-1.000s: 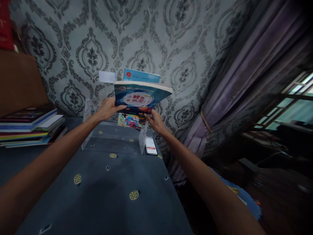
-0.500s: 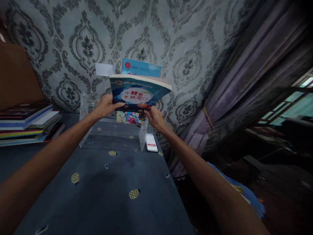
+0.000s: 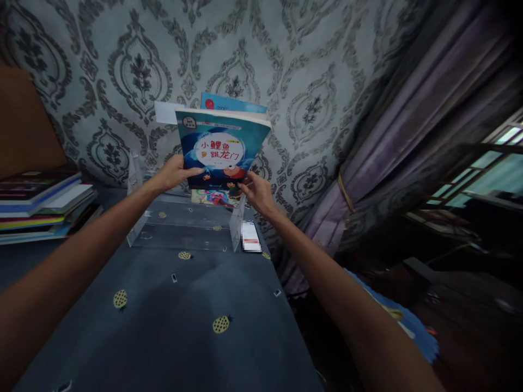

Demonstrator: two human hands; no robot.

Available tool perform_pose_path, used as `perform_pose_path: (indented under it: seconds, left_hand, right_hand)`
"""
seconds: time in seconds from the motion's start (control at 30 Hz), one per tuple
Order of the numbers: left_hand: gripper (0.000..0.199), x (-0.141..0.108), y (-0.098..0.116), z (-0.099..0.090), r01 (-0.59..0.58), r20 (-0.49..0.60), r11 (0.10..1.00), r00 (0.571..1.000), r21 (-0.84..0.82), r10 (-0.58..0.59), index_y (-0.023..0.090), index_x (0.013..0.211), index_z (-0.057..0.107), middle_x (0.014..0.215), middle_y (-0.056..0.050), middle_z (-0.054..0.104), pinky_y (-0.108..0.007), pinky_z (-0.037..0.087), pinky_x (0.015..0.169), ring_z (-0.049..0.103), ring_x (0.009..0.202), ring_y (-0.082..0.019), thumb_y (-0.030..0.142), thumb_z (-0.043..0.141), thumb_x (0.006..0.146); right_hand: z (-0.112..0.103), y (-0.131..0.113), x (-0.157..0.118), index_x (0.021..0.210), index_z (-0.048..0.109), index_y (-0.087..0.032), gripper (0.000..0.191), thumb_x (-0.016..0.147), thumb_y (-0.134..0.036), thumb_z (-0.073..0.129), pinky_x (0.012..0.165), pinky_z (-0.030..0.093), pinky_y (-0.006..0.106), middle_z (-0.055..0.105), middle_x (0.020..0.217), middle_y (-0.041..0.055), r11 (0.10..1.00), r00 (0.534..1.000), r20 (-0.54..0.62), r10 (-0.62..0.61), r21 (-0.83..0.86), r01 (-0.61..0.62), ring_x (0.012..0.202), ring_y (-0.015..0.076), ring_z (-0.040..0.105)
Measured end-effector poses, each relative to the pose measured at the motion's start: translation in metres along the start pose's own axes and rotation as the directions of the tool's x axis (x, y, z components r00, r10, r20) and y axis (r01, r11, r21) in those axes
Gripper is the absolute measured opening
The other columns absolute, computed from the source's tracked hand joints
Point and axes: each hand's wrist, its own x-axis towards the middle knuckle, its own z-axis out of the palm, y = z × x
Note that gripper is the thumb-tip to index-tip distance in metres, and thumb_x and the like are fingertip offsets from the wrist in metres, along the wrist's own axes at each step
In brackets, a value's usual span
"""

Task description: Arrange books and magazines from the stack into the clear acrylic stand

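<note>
Between my two hands is a blue picture book [image 3: 220,147] with red Chinese characters in a white oval, its cover facing me. My left hand [image 3: 174,173] grips its left edge, thumb on the cover. The lower right corner is pinched by my right hand [image 3: 257,193]. Behind it a lighter blue book [image 3: 232,102] stands upright, mostly hidden, its bright colourful lower part [image 3: 214,197] showing beneath. A clear acrylic rack [image 3: 183,237] stands on the table below the held book.
A phone [image 3: 251,237] with a lit screen lies right of the rack. At the left are a pile of books [image 3: 44,207] and a brown box [image 3: 28,125]. A patterned dark cloth [image 3: 163,337] covers the table. Patterned wall behind; a tied curtain [image 3: 327,212] hangs at the right.
The held book has tipped more upright, so more of its front cover shows, and it now covers more of the book behind. Both hands keep their hold.
</note>
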Motion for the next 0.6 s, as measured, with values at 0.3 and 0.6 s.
perform_pose_path:
  seconds: [0.3, 0.6]
  left_hand:
    - [0.063, 0.001, -0.004, -0.001, -0.024, 0.010, 0.998, 1.000, -0.055, 0.025, 0.013, 0.116, 0.062, 0.103, -0.012, 0.074, -0.040, 0.059, 0.083, 0.068, 0.102, -0.032, 0.057, 0.075, 0.072]
    - [0.057, 0.005, -0.022, -0.003, -0.059, -0.042, 0.994, 0.997, 0.096, 0.063, 0.018, 0.129, 0.049, 0.095, -0.006, 0.064, -0.038, 0.061, 0.069, 0.067, 0.083, -0.023, 0.045, 0.067, 0.081]
  right_hand:
    - [0.001, 0.004, 0.002, 0.112, 0.067, -0.019, 0.028, 0.086, -0.029, 0.064, 0.074, 0.053, 0.034, 0.072, 0.090, 0.0050, 0.999, 0.999, 0.002, 0.047, 0.023, -0.047, 0.070, 0.0199, 0.065]
    - [-0.001, -0.003, -0.006, 0.108, 0.068, -0.020, 0.023, 0.088, -0.026, 0.058, 0.073, 0.055, 0.033, 0.074, 0.082, 0.0035, 0.997, 0.995, -0.068, 0.067, -0.041, -0.070, 0.073, 0.0216, 0.070]
